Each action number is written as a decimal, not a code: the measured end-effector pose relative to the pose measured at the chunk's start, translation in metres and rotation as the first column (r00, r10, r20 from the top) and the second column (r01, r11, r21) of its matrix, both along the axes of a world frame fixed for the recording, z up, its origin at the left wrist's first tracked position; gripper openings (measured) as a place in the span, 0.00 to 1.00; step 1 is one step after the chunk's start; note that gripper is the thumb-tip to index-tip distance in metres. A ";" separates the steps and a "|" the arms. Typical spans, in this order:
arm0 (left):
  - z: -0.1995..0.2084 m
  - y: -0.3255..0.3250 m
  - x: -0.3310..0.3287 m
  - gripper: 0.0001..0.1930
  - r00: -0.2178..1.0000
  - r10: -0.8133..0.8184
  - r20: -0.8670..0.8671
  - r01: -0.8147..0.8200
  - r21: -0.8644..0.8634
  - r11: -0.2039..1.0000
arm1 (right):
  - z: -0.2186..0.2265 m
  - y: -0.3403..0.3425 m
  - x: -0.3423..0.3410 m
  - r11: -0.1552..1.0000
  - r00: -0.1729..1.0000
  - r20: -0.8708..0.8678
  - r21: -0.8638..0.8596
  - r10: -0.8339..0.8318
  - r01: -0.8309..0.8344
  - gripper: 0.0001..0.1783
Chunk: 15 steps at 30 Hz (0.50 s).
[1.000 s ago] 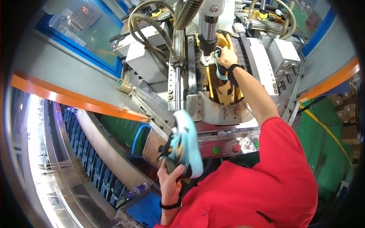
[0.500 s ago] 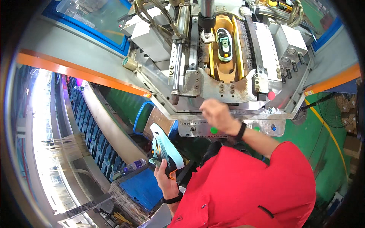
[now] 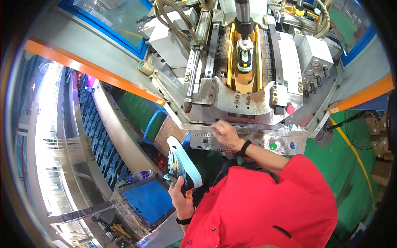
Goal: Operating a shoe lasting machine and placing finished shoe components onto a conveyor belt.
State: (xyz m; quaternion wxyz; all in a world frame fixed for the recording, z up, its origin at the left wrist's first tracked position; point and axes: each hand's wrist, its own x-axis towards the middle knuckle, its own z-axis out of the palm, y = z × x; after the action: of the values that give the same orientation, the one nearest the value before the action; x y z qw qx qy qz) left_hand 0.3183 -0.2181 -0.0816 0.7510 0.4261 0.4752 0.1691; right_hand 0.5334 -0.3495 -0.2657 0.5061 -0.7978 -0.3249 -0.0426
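My left hand (image 3: 180,199) is closed round the heel end of a sneaker (image 3: 185,165), black and teal with a pale blue sole and orange accents. The sneaker is tilted with its toe up, its sole facing right. My right hand (image 3: 226,134), fingers loosely bent and apart, is over the control panel (image 3: 258,145) at the machine's front edge, covering part of it; contact with a button cannot be made out. Inside the machine, a second sneaker (image 3: 245,62) rests in a tan cradle (image 3: 245,84). A press rod (image 3: 243,25) with a white-wrapped tip stands over its far part.
A metal yoke (image 3: 244,101) spans the machine's front. To the left, a conveyor (image 3: 103,136) runs past a blue-topped stand (image 3: 149,201) with a plastic bottle (image 3: 140,176) beside it. A blue-framed chair (image 3: 163,132) stands between. A red knob (image 3: 290,109) sits at the machine's right.
The press rod has shifted rightward from beside the cradled sneaker to over it. My right hand has come down onto the panel area. My left hand still holds its sneaker; the view has shifted slightly.
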 end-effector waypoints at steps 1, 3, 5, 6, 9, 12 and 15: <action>0.002 -0.003 0.003 0.16 0.999 0.032 -0.003 -0.032 -0.003 0.999 | 0.046 -0.009 0.015 0.993 0.999 0.013 0.111 -0.040 0.039 0.14; -0.006 -0.001 -0.004 0.15 0.998 0.063 0.022 -0.062 -0.016 0.998 | 0.136 -0.025 0.066 0.928 0.970 0.129 0.341 -0.207 0.153 0.11; -0.015 0.004 -0.008 0.14 0.998 0.047 0.050 -0.046 -0.030 0.999 | 0.215 -0.040 0.138 0.776 0.813 0.169 0.456 -0.557 0.436 0.18; -0.015 0.006 -0.006 0.14 0.997 0.024 0.070 -0.022 -0.039 0.999 | 0.256 -0.057 0.182 0.771 0.808 0.227 0.516 -0.544 0.374 0.22; -0.016 0.000 -0.003 0.13 0.995 0.065 0.077 -0.062 -0.036 0.997 | 0.351 -0.037 0.262 0.499 0.765 0.025 0.772 -0.643 0.394 0.20; -0.020 -0.006 -0.006 0.13 0.992 0.048 0.114 -0.040 -0.069 0.997 | 0.354 -0.068 0.296 0.787 0.920 0.219 0.602 -0.324 0.134 0.20; -0.023 -0.014 -0.008 0.13 0.993 0.065 0.103 -0.057 -0.084 0.995 | 0.363 -0.064 0.288 0.762 0.931 0.144 0.622 -0.335 0.178 0.18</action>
State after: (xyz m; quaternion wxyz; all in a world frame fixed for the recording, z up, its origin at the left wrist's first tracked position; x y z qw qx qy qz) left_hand 0.3100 -0.2317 -0.1050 0.7862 0.3712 0.4541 0.1949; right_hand 0.8213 -0.4140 0.0975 0.6766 -0.6221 -0.2416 -0.3111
